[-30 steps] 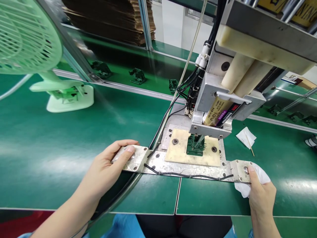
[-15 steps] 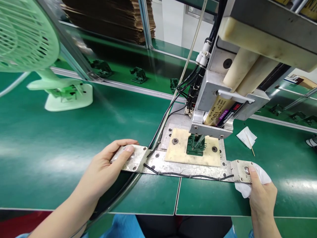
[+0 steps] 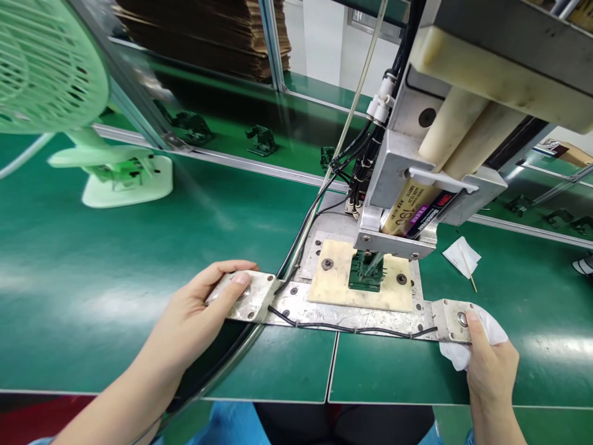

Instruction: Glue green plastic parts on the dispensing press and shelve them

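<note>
My left hand [image 3: 199, 309] is closed around the left metal button box [image 3: 259, 296], its thumb on top by the button. At the other end of the metal base, my right hand [image 3: 493, 364] grips the right button box [image 3: 449, 318], thumb at the round button. A white cloth or tissue [image 3: 456, 355] is bunched between that hand and the box. Between the hands, a green plastic part [image 3: 359, 275] sits in the cream fixture plate [image 3: 333, 287]. The glue dispenser [image 3: 393, 241] stands above it, holding a twin-tube cartridge [image 3: 417, 213], its clear nozzle [image 3: 374, 264] slanting down over the part.
A light green fan [image 3: 125, 185] stands on the bench at left. Black cables [image 3: 306, 228] run beside the fixture and under my left forearm. A white paper with a thin stick [image 3: 463, 256] lies at right. Green parts [image 3: 259, 141] sit on the belt behind, near stacked cardboard [image 3: 199, 37].
</note>
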Tool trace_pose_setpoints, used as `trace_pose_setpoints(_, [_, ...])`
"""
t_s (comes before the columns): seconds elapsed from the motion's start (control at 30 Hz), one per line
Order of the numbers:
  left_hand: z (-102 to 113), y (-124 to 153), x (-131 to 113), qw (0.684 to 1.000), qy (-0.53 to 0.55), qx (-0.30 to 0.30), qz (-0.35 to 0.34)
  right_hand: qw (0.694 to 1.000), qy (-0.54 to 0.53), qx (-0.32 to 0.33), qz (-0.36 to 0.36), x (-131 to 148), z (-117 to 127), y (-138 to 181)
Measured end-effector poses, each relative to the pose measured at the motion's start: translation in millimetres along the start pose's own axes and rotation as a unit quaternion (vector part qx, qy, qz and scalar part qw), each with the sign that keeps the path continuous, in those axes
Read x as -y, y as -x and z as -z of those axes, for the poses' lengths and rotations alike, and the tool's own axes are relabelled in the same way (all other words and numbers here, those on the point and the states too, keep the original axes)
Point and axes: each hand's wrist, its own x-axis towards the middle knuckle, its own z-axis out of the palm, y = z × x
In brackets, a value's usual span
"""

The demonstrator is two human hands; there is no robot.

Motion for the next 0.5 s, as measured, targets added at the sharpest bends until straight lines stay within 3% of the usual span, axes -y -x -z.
trace_pose_setpoints(0.5, [0.0,0.5,0.1,1.000,0.004,0.003,0.010,1.000,0.003,-0.003,0.006,-1.5,1.4,-1.8])
